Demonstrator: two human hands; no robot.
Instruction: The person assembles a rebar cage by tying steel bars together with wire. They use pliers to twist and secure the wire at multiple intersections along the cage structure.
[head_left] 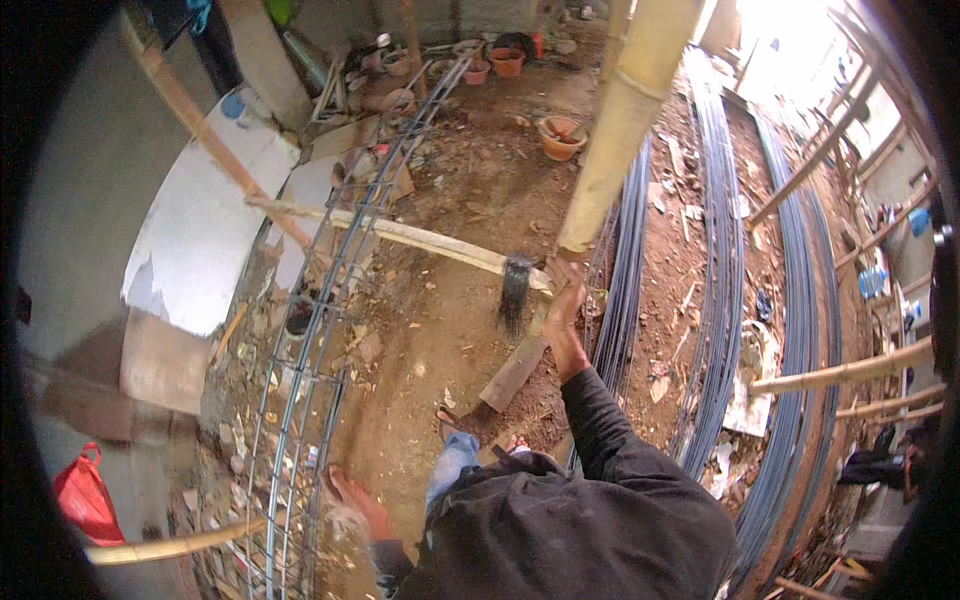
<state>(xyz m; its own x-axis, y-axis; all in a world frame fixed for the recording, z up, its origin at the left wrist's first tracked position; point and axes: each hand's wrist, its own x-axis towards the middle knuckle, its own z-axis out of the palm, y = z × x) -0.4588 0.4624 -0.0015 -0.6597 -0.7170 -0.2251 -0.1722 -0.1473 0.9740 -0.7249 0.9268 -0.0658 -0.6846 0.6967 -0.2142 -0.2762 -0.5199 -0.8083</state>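
My right hand (pixel 565 305) is raised ahead of me, its fingers closed against the lower part of a thick upright bamboo pole (pixel 625 120). Beside it ends a pale wooden batten (pixel 420 240) running across from the left. A bunch of thin dark tie wire (pixel 515 290) hangs over the batten, close to my right fingers. Low at the left, my left hand (pixel 362 505) hangs next to a long rebar cage (pixel 318 340). Its fingers are smeared, and whether they hold anything is unclear.
Bundles of long steel bars (pixel 715 280) lie along the right. A short board (pixel 515 375) lies by my feet. An orange bucket (pixel 562 138) stands farther off, with several tubs behind. A red bag (pixel 85 497) is at left. Bamboo poles (pixel 845 367) jut in from the right.
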